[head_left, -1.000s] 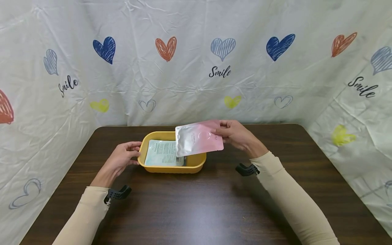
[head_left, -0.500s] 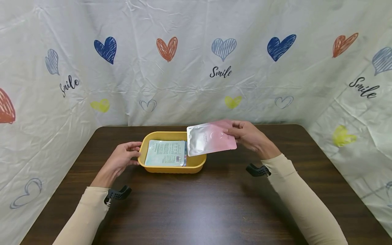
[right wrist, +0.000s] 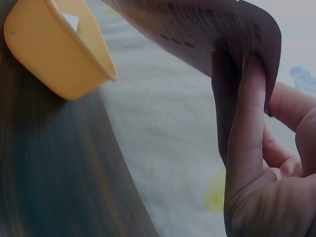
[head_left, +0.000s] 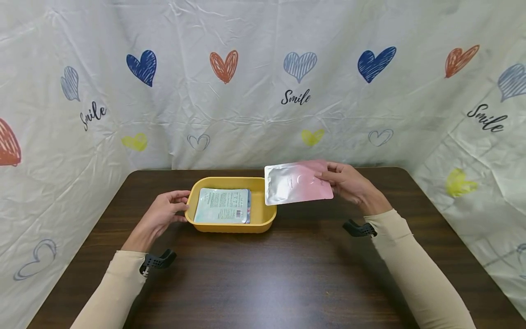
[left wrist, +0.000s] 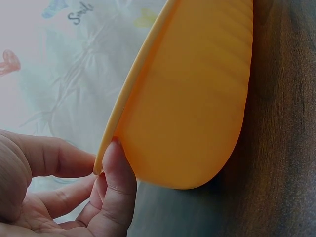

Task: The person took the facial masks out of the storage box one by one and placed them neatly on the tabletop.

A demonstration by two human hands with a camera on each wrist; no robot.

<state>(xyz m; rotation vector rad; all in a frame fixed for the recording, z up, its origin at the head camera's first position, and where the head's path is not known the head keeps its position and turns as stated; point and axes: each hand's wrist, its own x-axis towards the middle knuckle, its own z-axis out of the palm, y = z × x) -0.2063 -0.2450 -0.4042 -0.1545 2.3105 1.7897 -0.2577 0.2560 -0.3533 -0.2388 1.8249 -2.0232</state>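
The right hand [head_left: 349, 185] has 1 pink-and-silver pouch [head_left: 298, 182] in a pinching grip, aloft by the right end of the yellow tub [head_left: 232, 228], whose rim the left hand [head_left: 162, 211] pinches at the opposite end. Inside the tub, on the dark wood table [head_left: 263, 283], lies 1 pale green pouch [head_left: 221, 205] (a blue sliver [head_left: 249, 208] shows along its right edge).

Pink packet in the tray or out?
Out: the right hand holds the pink packet up, with only its silver end overlapping the yellow tray in the head view.
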